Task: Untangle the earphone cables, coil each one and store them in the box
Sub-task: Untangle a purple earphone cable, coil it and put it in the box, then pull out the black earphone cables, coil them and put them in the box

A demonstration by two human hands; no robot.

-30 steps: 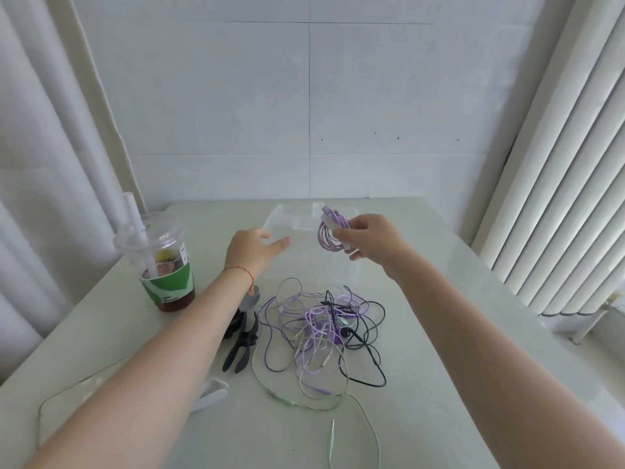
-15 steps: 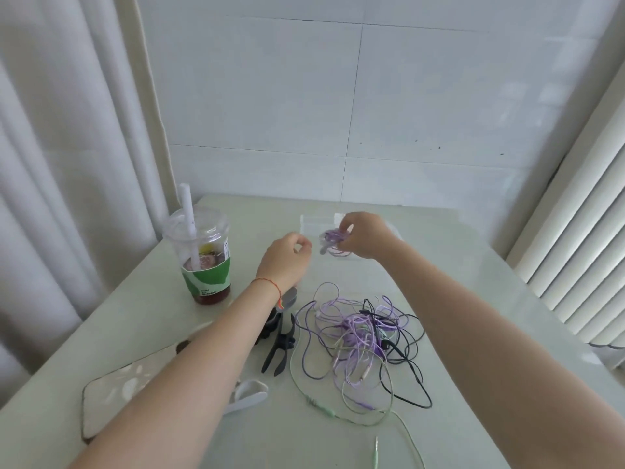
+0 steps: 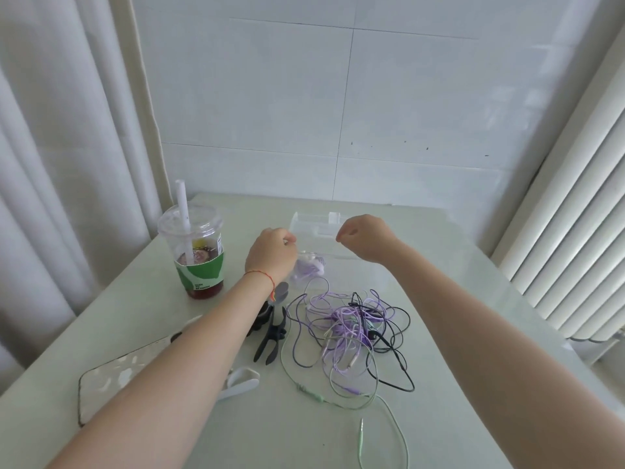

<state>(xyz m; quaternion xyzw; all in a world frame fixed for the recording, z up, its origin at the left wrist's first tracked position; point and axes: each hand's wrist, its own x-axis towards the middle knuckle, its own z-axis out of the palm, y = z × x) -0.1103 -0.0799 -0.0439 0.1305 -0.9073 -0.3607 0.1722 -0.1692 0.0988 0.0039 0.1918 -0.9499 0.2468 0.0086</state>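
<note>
A clear plastic box [image 3: 333,221] stands open at the far middle of the table. A coiled purple earphone [image 3: 309,267] lies at its near left corner, seen through the clear wall. My left hand [image 3: 270,253] is curled at the box's left edge, fingertips pinched on its wall just above the coil. My right hand [image 3: 367,236] hovers over the box's right side with fingers curled and nothing in them. Nearer me lies a tangle of purple, black and pale green earphone cables [image 3: 348,328], with a green plug [image 3: 361,434] trailing toward the front edge.
An iced drink cup with a straw [image 3: 199,255] stands left of the box. A black pliers-like tool [image 3: 272,336], a white clip [image 3: 241,380] and a phone [image 3: 111,379] lie by my left forearm. Curtains hang at the left, white slats at the right.
My right hand carried the purple coil down to the box and let it go; the coil now lies there. My left hand closed at the box's left edge. The view shifted right.
</note>
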